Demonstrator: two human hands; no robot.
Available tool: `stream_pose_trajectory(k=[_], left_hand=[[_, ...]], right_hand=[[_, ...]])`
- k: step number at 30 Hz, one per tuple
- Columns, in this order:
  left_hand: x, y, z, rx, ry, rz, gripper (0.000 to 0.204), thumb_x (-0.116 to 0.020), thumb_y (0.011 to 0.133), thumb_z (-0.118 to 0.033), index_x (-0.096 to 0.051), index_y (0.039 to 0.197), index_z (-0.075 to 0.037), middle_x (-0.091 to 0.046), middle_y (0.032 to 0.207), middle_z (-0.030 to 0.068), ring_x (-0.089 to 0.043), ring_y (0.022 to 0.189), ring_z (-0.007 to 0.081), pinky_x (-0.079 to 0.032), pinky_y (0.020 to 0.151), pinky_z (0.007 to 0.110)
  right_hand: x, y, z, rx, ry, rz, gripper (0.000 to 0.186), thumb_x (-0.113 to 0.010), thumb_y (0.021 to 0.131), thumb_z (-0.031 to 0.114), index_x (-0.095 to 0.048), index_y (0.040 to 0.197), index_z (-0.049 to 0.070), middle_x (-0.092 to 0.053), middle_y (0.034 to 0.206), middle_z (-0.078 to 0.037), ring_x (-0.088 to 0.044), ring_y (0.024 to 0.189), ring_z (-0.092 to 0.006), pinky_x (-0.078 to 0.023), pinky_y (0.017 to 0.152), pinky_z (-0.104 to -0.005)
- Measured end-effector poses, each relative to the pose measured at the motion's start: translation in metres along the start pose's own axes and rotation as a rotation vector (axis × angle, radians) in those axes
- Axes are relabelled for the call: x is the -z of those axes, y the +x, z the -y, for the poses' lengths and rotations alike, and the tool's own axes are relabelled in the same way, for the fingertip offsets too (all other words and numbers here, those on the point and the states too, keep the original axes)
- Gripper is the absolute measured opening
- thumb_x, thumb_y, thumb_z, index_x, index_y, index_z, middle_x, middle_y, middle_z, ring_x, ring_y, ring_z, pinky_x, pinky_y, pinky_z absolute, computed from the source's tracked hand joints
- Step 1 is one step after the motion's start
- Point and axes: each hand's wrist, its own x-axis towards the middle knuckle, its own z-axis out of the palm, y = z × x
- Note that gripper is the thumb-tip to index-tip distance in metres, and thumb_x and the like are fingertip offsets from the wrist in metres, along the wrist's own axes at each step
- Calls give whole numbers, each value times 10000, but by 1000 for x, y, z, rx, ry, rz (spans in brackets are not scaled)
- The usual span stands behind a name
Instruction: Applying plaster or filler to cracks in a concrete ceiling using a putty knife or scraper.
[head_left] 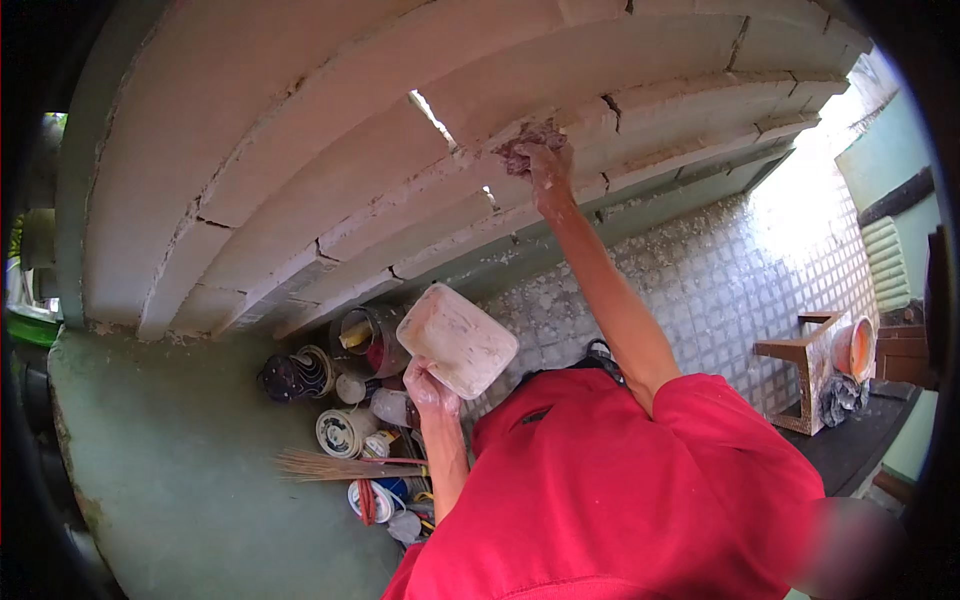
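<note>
My left hand point(430, 388) grips the edge of a shallow, rectangular white plastic tub point(462, 338), its inside smeared with whitish residue. The tub is tilted so that its inside shows. With my arm stretched far out, my right hand point(549, 172) presses a crumpled, pinkish-grey wad point(528, 143) against a pale slatted panel point(380, 180). Whether the wad is cloth or fibre soaked in paste, I cannot tell. White smears cover both hands. Cracks and two bright gaps run across the panel's ledges near the wad.
Paint buckets point(343, 432) and other containers crowd below the tub, with a twig broom point(350, 466) beside them. To the right, a wooden stool point(800, 365) and an orange-lined bucket point(854, 350) stand on a dark surface. Patterned tiles point(680, 265) cover the floor.
</note>
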Motion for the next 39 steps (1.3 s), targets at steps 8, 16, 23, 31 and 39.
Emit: stream_pose_trajectory(k=[8, 16, 23, 31, 39], left_hand=[[7, 6, 7, 13, 0, -44, 598, -447, 675, -41, -472, 1267, 46, -566, 1244, 175, -529, 1172, 354, -414, 1034, 494], [13, -10, -8, -9, -16, -24, 598, -445, 667, -35, -475, 1259, 47, -560, 1251, 179, -521, 1184, 351, -409, 1038, 499], [26, -14, -9, -51, -73, -66, 623, -456, 664, -46, -455, 1282, 33, -549, 1268, 176, -515, 1190, 361, -401, 1041, 515], [29, -30, -17, -47, -49, -49, 666, -450, 665, -61, -421, 1324, 28, -531, 1290, 187, -502, 1204, 379, -384, 1054, 534], [53, -36, -21, -60, -118, -8, 682, -450, 661, -52, -410, 1337, 29, -516, 1310, 192, -483, 1226, 380, -371, 1059, 544]], right_hand=[[-5, 45, -21, 3, 18, 221, 225, -646, 760, 50, -612, 979, 9, -652, 889, -81, -670, 712, -183, -562, 540, -306], [-24, -27, 1, -103, 25, -24, 170, -617, 742, 18, -550, 897, 40, -559, 765, -15, -575, 643, -147, -500, 557, -257], [-81, 5, 10, -1, 31, 74, 102, -567, 739, -19, -520, 780, 62, -525, 692, -16, -559, 594, -153, -484, 502, -285], [-34, -4, 31, -75, -270, 334, 133, -578, 755, 95, -511, 726, -16, -530, 587, -64, -527, 531, -189, -434, 518, -431], [-13, 30, 18, 577, -1344, -81, 242, -571, 793, 176, -644, 939, -3, -652, 893, -202, -597, 799, -410, -479, 726, -478]])
